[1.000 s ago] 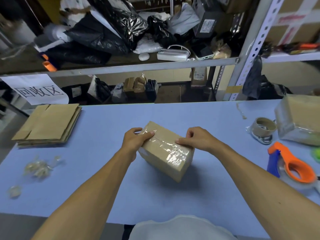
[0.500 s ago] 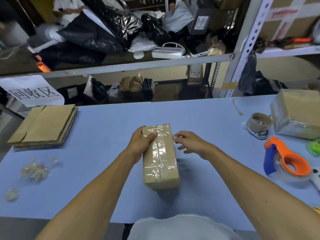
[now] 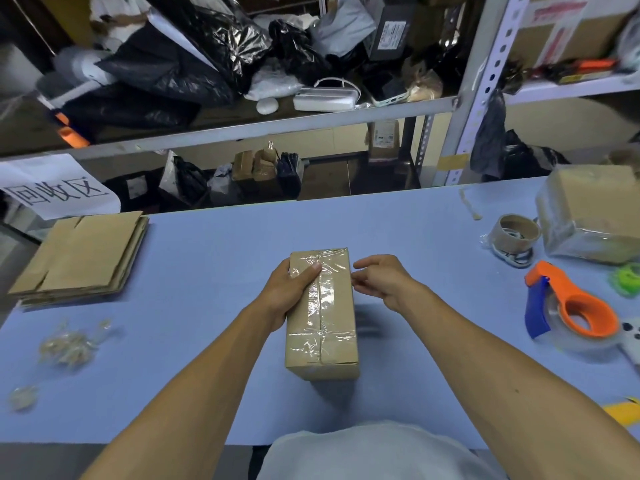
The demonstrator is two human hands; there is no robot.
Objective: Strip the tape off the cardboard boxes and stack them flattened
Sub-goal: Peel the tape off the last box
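A small cardboard box (image 3: 322,313) stood on the blue table (image 3: 214,258), directly in front of the person, with its long side running away from them. Clear tape (image 3: 320,299) ran down the middle seam of its top face and crossed it in wrinkled bands near both ends. The left hand (image 3: 289,291) gripped the far left part of the box, the thumb lying across the top onto the tape and the fingers curled down the left side. The right hand (image 3: 379,280) hung just beside the box's far right edge, fingers loosely bent and held nothing; whether the fingertips touched the cardboard could not be told. At the far left of the table lay a stack of flattened boxes (image 3: 81,256), and nearer the person, crumpled bits of stripped tape (image 3: 67,346). On the right side were a tape dispenser (image 3: 571,306) with an orange and blue handle, a nearly spent tape roll (image 3: 516,233), and beyond it another taped box (image 3: 592,216). A cluttered metal shelf (image 3: 277,124) stood behind the table.
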